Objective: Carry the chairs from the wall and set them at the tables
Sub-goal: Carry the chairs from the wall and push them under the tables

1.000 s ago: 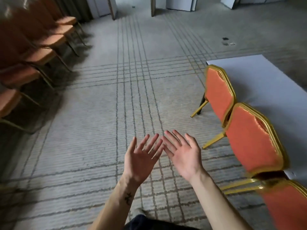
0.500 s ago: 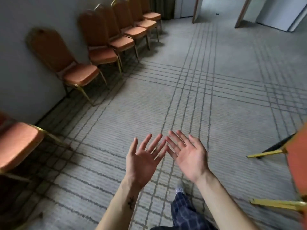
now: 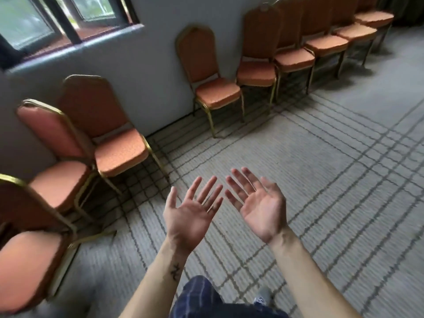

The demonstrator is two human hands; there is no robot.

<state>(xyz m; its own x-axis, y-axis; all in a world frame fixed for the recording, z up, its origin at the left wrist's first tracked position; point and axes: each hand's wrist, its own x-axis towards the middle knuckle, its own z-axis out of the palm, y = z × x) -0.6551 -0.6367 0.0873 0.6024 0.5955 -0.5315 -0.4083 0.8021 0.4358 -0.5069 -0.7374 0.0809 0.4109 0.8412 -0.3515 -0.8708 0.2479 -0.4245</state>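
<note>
Both hands are held out in front, palms up, w/ nothing gripped. L hand [image 3: 188,216] is spread w/ fingers straight. R hand [image 3: 259,210] is likewise flat, fingers slightly relaxed. The two are kept just beside each other, fingertips nearly meeting, above the carpet [image 3: 332,180] and well apart from any seat.

The chairs are lined up along the wall [image 3: 151,56], and the line's long axis runs from lower L to upper R of the view. Backs are set to the wall and stood upright. Seats are pointed out into the room, approx toward lower R.

Three are seen close by at L:
- The nearest chair [image 3: 25,260] is blurred and partly cut by the frame edge.
- The second chair [image 3: 57,182] is placed just beside it.
- The third chair [image 3: 119,152] comes next, its seat turned a bit more toward the hands.

After a gap, a single chair [image 3: 218,94] is stood w/ its seat angled to lower R. Just beside it the far row [image 3: 327,43] is packed seat to seat toward the top R corner.

A window [image 3: 57,17] is set in the wall at upper L. A checked trouser leg [image 3: 197,294] and a shoe [image 3: 263,297] are seen at the bottom edge.
</note>
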